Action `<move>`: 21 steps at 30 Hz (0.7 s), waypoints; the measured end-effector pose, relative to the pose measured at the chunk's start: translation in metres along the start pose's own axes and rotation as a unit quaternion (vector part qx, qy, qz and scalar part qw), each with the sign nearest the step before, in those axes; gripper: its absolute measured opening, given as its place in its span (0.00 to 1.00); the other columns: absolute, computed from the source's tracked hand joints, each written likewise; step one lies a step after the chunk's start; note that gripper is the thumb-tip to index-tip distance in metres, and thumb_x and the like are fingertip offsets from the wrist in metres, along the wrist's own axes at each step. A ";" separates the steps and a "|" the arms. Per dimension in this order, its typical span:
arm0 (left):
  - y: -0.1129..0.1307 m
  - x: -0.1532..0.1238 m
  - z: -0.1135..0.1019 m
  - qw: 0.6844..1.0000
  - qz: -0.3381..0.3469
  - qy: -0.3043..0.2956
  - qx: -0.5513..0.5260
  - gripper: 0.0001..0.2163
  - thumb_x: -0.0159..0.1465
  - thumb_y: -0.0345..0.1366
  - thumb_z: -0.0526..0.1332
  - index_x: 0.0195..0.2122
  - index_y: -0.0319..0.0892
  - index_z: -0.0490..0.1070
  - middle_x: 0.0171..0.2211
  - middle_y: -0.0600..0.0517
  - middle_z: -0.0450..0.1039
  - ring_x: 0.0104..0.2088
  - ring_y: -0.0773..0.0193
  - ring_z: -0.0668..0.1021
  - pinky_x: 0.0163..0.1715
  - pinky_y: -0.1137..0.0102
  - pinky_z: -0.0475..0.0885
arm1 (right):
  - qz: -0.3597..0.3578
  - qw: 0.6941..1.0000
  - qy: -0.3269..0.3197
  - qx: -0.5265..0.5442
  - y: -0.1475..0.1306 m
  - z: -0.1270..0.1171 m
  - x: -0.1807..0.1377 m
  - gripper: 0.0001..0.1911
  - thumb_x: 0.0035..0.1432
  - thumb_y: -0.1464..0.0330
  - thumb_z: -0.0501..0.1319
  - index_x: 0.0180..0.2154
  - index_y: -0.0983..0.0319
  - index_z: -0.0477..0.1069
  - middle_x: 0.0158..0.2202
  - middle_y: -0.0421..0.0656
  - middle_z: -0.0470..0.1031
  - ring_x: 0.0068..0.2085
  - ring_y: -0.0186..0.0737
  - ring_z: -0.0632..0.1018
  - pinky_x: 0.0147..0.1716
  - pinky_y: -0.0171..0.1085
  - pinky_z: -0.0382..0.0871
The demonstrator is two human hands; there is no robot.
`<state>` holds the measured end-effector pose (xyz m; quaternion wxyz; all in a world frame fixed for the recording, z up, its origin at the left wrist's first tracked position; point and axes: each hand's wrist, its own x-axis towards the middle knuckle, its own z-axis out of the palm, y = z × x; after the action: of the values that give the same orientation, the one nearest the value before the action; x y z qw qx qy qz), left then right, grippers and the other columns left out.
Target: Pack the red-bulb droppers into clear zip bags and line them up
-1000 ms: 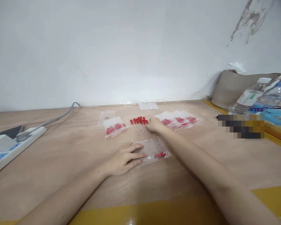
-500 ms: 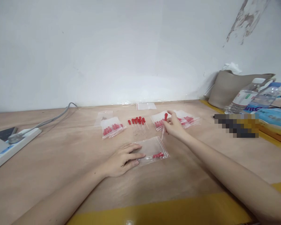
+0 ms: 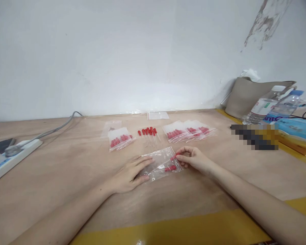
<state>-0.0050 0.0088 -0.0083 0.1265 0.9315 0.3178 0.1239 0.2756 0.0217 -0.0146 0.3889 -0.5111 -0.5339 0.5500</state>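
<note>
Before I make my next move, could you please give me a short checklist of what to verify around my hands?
1. Bag steadied: ok; the left hand rests on the clear bag.
2. Held dropper gripped: ok; the right hand pinches the held dropper by its red bulb at the bag's zip end.
3. Held dropper released inside the bag: not ok; fingers are on its bulb.
4. Held dropper's tip intact: cannot tell; too small and faint.
5. Loose droppers apart from this bag: ok; they lie beyond it.
</note>
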 end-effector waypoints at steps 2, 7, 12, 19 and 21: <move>-0.001 0.000 0.000 1.000 0.002 0.001 -0.002 0.23 0.66 0.43 0.51 0.61 0.49 0.49 0.60 0.49 0.53 0.59 0.56 0.58 0.57 0.57 0.56 | -0.024 0.998 -0.017 -0.058 0.001 -0.005 0.000 0.19 0.38 0.59 0.68 0.29 0.64 0.67 0.20 0.36 0.69 0.20 0.27 0.66 0.19 0.30 0.59; -0.002 0.000 0.001 1.000 0.009 0.007 -0.012 0.26 0.64 0.45 0.53 0.61 0.49 0.49 0.59 0.48 0.55 0.58 0.55 0.59 0.57 0.57 0.56 | -0.052 0.987 -0.098 -0.113 0.000 -0.005 0.002 0.18 0.38 0.58 0.67 0.29 0.65 0.71 0.20 0.37 0.69 0.22 0.28 0.67 0.22 0.30 0.59; -0.003 0.001 0.002 1.000 0.016 0.011 -0.018 0.27 0.63 0.46 0.54 0.62 0.49 0.48 0.59 0.48 0.56 0.58 0.54 0.60 0.56 0.56 0.56 | -0.092 0.972 -0.166 -0.140 -0.003 -0.003 -0.002 0.18 0.47 0.54 0.61 0.29 0.64 0.72 0.22 0.37 0.69 0.22 0.26 0.64 0.22 0.29 0.57; -0.002 0.001 0.000 1.000 0.017 0.013 -0.016 0.27 0.63 0.45 0.55 0.61 0.48 0.49 0.59 0.49 0.56 0.58 0.55 0.60 0.57 0.57 0.57 | -0.022 0.980 -0.172 -0.101 -0.010 -0.005 -0.007 0.19 0.48 0.53 0.60 0.31 0.63 0.68 0.19 0.34 0.66 0.17 0.24 0.61 0.16 0.28 0.53; -0.002 0.001 0.000 1.000 0.017 0.012 -0.016 0.26 0.63 0.45 0.55 0.61 0.48 0.50 0.59 0.49 0.56 0.58 0.56 0.60 0.57 0.57 0.56 | -0.010 0.982 -0.172 -0.071 -0.010 -0.002 -0.008 0.19 0.44 0.55 0.64 0.31 0.63 0.66 0.21 0.34 0.67 0.17 0.23 0.62 0.15 0.28 0.53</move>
<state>-0.0051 0.0113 -0.0089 0.1356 0.9330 0.3016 0.1418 0.2782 0.0153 -0.0032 0.2596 -0.4293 -0.6357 0.5867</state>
